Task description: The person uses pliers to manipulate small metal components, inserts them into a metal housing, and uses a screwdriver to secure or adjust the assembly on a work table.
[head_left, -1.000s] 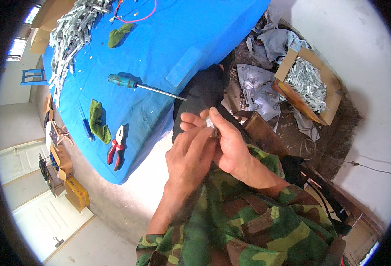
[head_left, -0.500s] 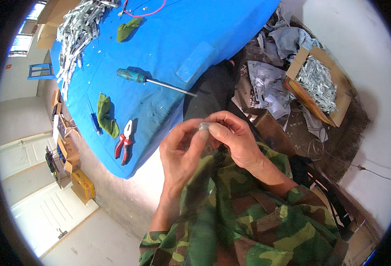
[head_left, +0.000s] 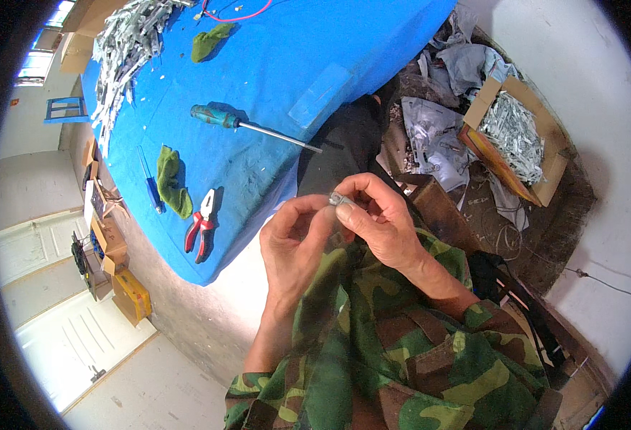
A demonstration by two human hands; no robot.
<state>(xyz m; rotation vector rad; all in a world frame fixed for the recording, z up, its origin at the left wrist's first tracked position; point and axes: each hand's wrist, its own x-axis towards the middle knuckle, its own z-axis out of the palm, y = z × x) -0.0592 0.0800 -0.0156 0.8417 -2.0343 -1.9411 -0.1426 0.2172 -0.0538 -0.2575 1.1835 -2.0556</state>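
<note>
Above my lap, my right hand (head_left: 381, 223) pinches a small grey, shiny piece (head_left: 338, 198) between thumb and forefinger. It is too small to tell its kind. My left hand (head_left: 294, 236) is closed, its thumb and forefinger pressed together right at the piece's left end; its fingertips hide part of what they grip. On the blue-covered table ahead lie a large screwdriver (head_left: 217, 117) with a teal handle, red-handled pliers (head_left: 202, 226) and a thin blue screwdriver (head_left: 152, 192). None of these tools is touched by either hand.
Green cloth gloves or rags (head_left: 173, 183) lie on the blue table cover (head_left: 258, 79). At its far left is a heap of grey metal strips (head_left: 126, 54). An open cardboard box (head_left: 555, 147) of similar pieces stands right, beside plastic bags (head_left: 434, 136). More boxes (head_left: 131, 295) line the left.
The small piece has tilted and shifted slightly up and right in my right fingers, showing more of itself. My left fingertips have slid a little lower along it.
</note>
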